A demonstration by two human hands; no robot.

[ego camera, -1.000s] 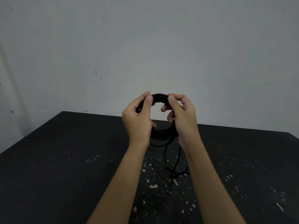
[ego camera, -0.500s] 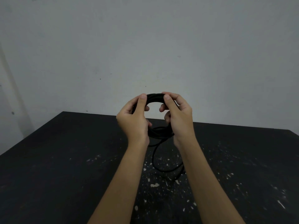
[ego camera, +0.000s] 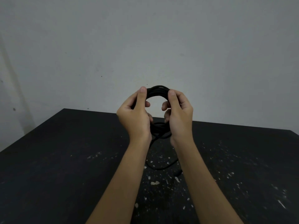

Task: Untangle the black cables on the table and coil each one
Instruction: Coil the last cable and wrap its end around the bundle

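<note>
Nearest the camera, two bare forearms reach out over the matt black table top [ego camera: 64, 167], which is flecked with white paint spots. Between them a loose tail of thin black cable [ego camera: 159, 167] lies in a curve on the table. A small dark lump [ego camera: 178, 172] at its right end may be a plug, though black on black I cannot be sure.

The tail climbs to the hands, which hold a round coil of black cable [ego camera: 157, 90] upright in the air, well above the table. The left hand [ego camera: 135, 117] grips the coil's left side, with the thumb laid over the strands and the fingers curled behind. The right hand [ego camera: 179, 115] grips the right side the same way, its fingers wrapped through the ring. Both hands are clamped on the bundle. Between the wrists, the lower part of the coil bunches and the strands cross untidily.

The cable looks light and limp with a smooth sheath, so the loops would likely spring apart or slide if either hold slackened. The safest hold is probably across all the strands at one side of the ring. That would leave the other hand free to feed in the tail, whose end could drag or snag.

Beyond the far edge of the table stands a plain grey-white wall [ego camera: 145, 38].
</note>
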